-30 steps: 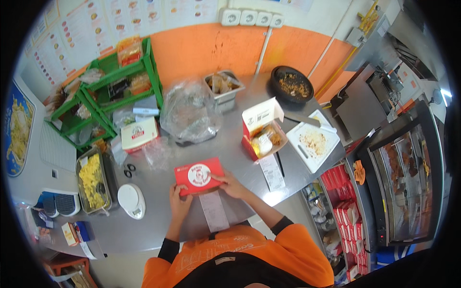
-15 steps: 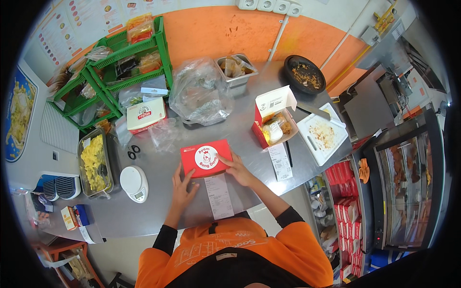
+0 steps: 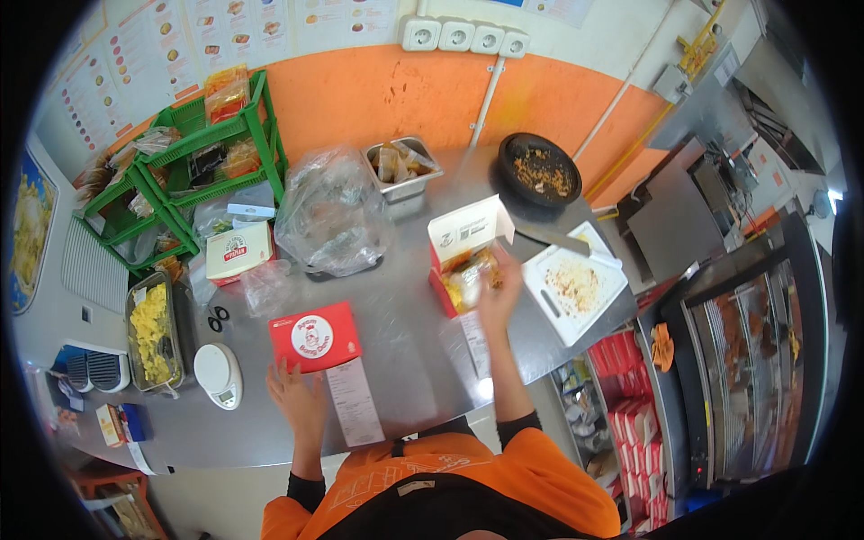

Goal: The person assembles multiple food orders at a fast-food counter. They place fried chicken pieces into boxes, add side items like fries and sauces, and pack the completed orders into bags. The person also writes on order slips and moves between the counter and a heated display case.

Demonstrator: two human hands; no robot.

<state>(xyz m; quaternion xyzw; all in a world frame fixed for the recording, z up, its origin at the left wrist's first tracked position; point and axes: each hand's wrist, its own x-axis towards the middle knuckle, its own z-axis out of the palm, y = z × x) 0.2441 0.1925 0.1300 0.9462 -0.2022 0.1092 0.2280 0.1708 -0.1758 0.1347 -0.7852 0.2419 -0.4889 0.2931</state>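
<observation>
A closed red takeaway box (image 3: 290, 335) with a round white label lies on the steel table. At its near left edge is my left hand (image 3: 297, 396), open, its fingers spread and the tips by the box. From beneath that box a paper receipt (image 3: 356, 405) sticks out toward me. Farther right stands an open food box (image 3: 441, 286), lid raised, with yellow food, a white packet and browned food inside. My right hand (image 3: 500, 290) is at this box's right side, over its contents. The fingers are partly hidden and blurred, so their grip is unclear. Another receipt (image 3: 475, 344) lies before it.
A cutting board (image 3: 551, 317) with crumbs and a knife (image 3: 562, 238) lies right of the open box. Behind are a black mortar (image 3: 513, 180), a steel container (image 3: 409, 187) and a plastic bag (image 3: 328, 216). A scale (image 3: 213, 367), scissors (image 3: 219, 319) and egg tray (image 3: 183, 360) stand left.
My right hand has left the closed red box and moved right to the open food box. My left hand stays by the closed box. The whole view has shifted.
</observation>
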